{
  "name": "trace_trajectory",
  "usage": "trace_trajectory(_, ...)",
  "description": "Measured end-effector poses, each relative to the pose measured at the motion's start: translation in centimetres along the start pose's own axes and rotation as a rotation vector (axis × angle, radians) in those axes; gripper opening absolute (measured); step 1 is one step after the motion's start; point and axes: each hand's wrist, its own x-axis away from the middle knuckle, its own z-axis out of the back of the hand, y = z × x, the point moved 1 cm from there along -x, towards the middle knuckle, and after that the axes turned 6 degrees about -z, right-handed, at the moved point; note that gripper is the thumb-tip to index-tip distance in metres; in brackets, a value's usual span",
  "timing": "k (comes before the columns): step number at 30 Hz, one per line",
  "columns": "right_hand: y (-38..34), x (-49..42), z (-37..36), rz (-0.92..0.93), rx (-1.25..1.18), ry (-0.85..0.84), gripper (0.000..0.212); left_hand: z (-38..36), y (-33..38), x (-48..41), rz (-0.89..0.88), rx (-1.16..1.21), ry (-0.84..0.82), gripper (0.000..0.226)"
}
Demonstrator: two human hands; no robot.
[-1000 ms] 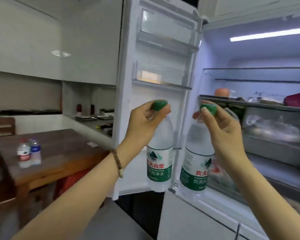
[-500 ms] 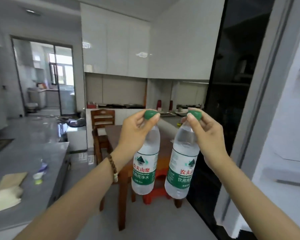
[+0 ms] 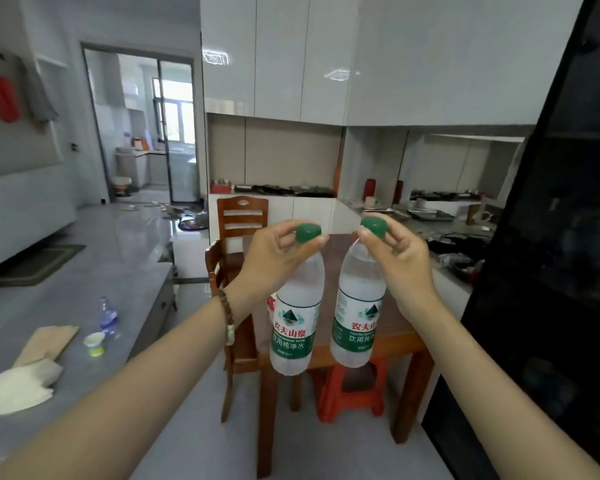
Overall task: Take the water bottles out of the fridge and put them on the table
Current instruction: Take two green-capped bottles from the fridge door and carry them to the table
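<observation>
2 water bottles (image 3: 293, 327), full, hand-held by caps

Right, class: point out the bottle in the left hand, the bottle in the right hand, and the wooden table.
Left-hand bottle (image 3: 293, 336): head view, on its green label.
Right-hand bottle (image 3: 355, 332): head view, on its green label.
Wooden table (image 3: 394, 332): head view, on the bare top near its front edge.

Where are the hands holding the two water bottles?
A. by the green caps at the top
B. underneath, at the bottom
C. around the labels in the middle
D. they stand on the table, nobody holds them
A. The left hand and the right hand each pinch a green cap, so the left water bottle and the right water bottle hang in the air in front of the wooden table.
</observation>
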Motion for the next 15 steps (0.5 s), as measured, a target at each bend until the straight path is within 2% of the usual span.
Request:
trace_trajectory(7,9.5,-10.4,0.9,-0.093,0.023,-0.006,0.023,-2.2,-11.6,-10.1,0.092,-0.051,-0.109,0.023)
trace_trajectory(13,17.3,-18.0,0.7,-0.164,0.083,0.039,0.022,-3.4,-22.0,-18.4,0.166,-0.072,-0.225,0.035)
trace_trajectory(15,20.0,-20.3,0.6,-0.190,0.110,0.036,0.022,-3.9,-25.0,-20.9,0.156,-0.142,-0.287,0.032)
